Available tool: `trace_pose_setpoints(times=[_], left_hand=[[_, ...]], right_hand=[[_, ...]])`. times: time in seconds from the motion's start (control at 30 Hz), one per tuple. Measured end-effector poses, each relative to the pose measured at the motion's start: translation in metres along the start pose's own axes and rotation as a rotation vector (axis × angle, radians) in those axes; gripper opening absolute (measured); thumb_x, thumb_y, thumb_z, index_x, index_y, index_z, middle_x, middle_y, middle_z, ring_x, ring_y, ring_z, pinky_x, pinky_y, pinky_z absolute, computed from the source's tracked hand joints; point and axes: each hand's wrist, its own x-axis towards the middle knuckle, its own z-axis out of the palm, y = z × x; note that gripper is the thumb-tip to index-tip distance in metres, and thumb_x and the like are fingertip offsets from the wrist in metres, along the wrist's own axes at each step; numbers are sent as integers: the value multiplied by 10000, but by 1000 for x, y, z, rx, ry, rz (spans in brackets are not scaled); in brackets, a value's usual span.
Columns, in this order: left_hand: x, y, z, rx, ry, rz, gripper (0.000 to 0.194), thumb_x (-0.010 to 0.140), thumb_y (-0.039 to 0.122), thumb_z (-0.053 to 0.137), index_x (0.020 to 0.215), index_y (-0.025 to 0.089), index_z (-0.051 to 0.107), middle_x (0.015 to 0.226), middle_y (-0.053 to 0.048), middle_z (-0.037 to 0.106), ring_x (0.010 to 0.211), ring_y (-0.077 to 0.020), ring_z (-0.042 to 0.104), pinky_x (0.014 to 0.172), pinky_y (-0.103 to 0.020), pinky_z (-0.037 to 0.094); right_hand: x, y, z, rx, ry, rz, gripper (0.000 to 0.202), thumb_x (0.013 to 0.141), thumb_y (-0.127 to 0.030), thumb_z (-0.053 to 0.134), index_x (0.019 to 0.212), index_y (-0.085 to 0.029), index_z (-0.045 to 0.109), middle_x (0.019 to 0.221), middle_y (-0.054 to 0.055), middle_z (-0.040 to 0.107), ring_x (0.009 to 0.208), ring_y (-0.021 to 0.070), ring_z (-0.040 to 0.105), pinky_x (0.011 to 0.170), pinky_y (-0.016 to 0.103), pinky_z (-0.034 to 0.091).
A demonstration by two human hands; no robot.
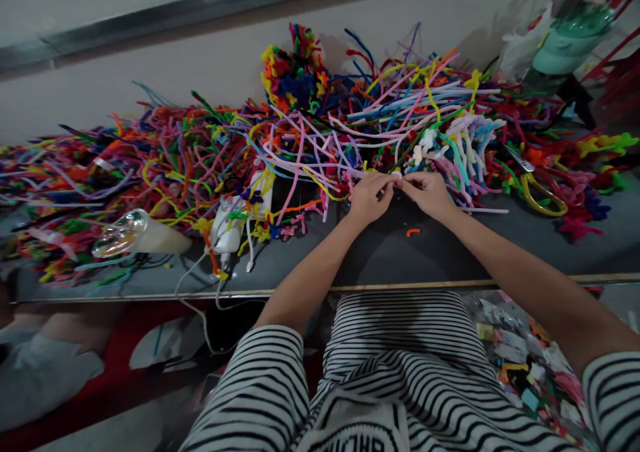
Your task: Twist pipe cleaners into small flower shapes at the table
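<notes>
My left hand (371, 196) and my right hand (430, 193) meet over the near side of the dark table, fingertips almost touching. Between them they pinch a small pale pink pipe cleaner piece (397, 176); its exact shape is too small to tell. Just beyond my fingers lie white pipe cleaner flowers (427, 140) and a heap of long pink and lilac pipe cleaners (320, 147). A short orange pipe cleaner scrap (413, 232) rests on the tabletop below my hands.
Yellow-handled scissors (545, 199) lie at the right. A white charger with cables (227, 229) and a tipped plastic cup (163, 235) stand left. Colourful pipe cleaners (185, 139) line the wall. Another person's leg (55, 365) shows lower left; scraps (535, 365) fill the lower right.
</notes>
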Motion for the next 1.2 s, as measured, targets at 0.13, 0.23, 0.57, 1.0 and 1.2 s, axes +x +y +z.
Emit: trace_pose_setpoints(times=[0.13, 0.23, 0.57, 1.0, 1.2], left_hand=[[4, -4, -5, -10, 67, -7, 312, 1082, 281, 454, 1225, 174, 709, 1073, -106, 775, 1052, -194, 712, 985, -380, 554], [6, -11, -5, -48, -25, 142, 293, 1081, 249, 480, 1252, 197, 712, 1089, -95, 781, 1044, -180, 714, 953, -359, 560], [11, -13, -31, 170, -170, 457, 247, 1085, 254, 487, 1188, 233, 711, 1077, -52, 777, 1043, -160, 709, 956, -343, 567], [14, 4, -26, 14, -275, 182, 319, 1013, 268, 526, 765, 167, 700, 771, -73, 718, 779, -181, 662, 771, -329, 513], [9, 3, -5, -428, -271, -489, 321, 932, 352, 646, 681, 168, 725, 628, -5, 676, 600, -119, 597, 622, -252, 448]], right_hand=[[4, -1, -5, 279, -158, 267, 514, 644, -613, 900, 796, -146, 747, 461, -79, 431, 425, 58, 291, 437, 250, 175], [7, 0, -12, 406, -284, 414, 457, 622, -500, 941, 822, -135, 751, 448, -101, 396, 399, 34, 223, 417, 238, 118], [11, 7, -27, 429, -593, 439, 316, 769, -411, 873, 873, -133, 766, 445, -102, 395, 380, 27, 188, 399, 232, 85], [5, -8, -23, -106, -372, 55, 340, 779, -462, 755, 760, -125, 792, 584, 12, 593, 535, 98, 441, 532, 267, 311], [-7, -14, -16, -421, -166, -233, 297, 850, -332, 618, 823, -124, 828, 538, 2, 550, 513, 101, 439, 569, 283, 310]])
